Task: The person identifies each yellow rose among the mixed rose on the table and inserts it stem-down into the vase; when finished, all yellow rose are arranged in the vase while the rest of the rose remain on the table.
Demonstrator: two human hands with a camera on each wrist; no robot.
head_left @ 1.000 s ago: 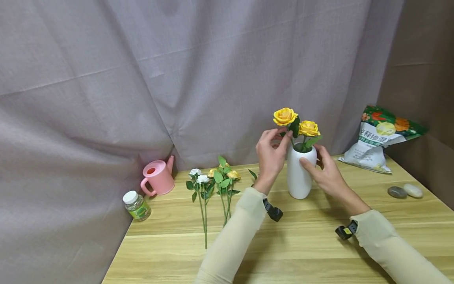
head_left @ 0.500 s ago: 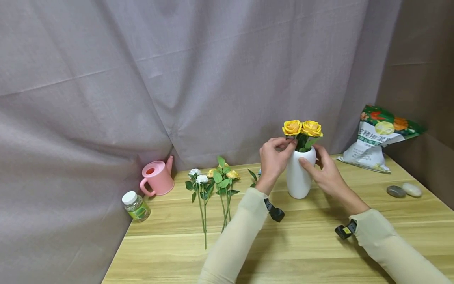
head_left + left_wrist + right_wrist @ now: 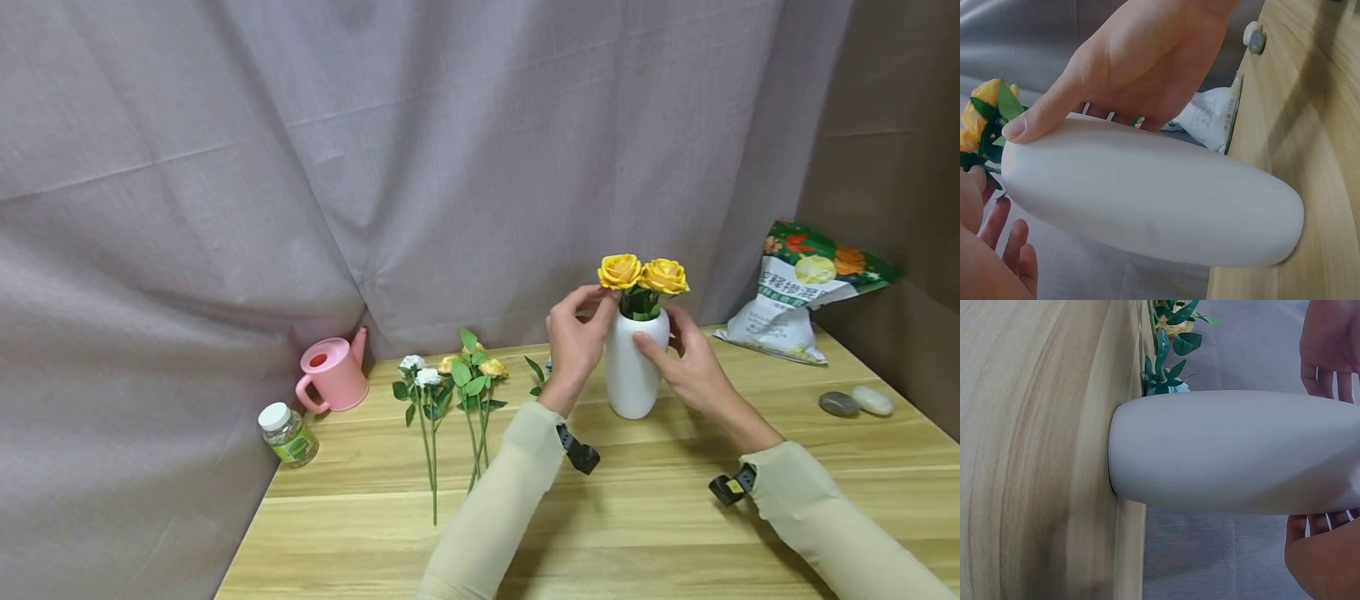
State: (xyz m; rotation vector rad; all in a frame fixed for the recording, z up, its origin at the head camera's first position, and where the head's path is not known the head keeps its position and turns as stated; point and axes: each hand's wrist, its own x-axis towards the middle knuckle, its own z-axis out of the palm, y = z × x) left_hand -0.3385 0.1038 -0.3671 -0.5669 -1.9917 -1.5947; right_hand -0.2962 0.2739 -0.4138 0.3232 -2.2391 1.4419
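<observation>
A grey-mauve curtain (image 3: 465, 158) hung behind the wood-grained desk (image 3: 645, 525), where the white vase (image 3: 632, 379) stood upright near the far edge. The vase looked hard, stiff and smooth, probably ceramic: fairly heavy, a little slippery and apt to crack if knocked over. Its upper body, just below the rim, seemed the surest place to hold it, and there the right hand (image 3: 692, 368) was clasped, thumb in front and fingers behind.

Out of the mouth came the left yellow rose (image 3: 619, 272) and the right yellow rose (image 3: 665, 277). The left hand (image 3: 577, 335) pinched the left one just under its bloom. Both flowers were likely light, with soft petals that could crush and a firmer stem better suited to gripping.

Farther left lay white roses (image 3: 428, 377) and a bunch of yellow flowers (image 3: 492, 368), then a pink watering can (image 3: 343, 379) and a white-capped jar (image 3: 295, 444). To the right were a printed bag (image 3: 787, 304), a grey stone (image 3: 838, 404) and a pale stone (image 3: 873, 401), side by side.
</observation>
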